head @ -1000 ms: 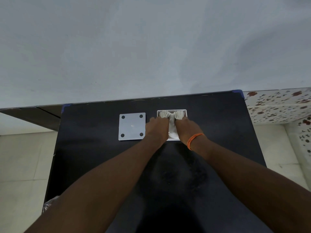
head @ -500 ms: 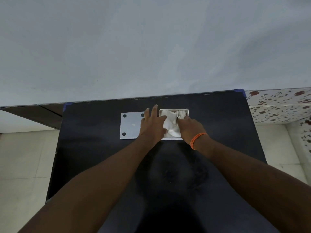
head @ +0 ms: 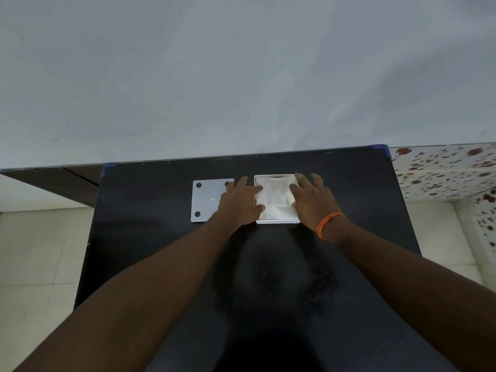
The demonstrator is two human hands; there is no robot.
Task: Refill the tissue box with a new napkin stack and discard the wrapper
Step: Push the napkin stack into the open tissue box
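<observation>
Left hand (head: 240,201): fingers spread and flat, palm down, gripping nothing. Its thumb side rests against the left wall of the tissue box (head: 277,222), and its fingers lie across the right part of the grey base plate (head: 206,201).

Right hand (head: 312,196): also flat with the fingers apart, clamped on nothing. It lies over the right wall of the box, thumb inside on the napkin stack (head: 275,197). An orange band (head: 328,224) sits at the wrist.

The box is white, open-topped, and stands near the far edge of the black table (head: 268,277), about midway along it. The napkin stack fills it, white and rumpled on top.

The base plate lies flat just beside the box on its left, three dark round pads visible at its corners.
</observation>
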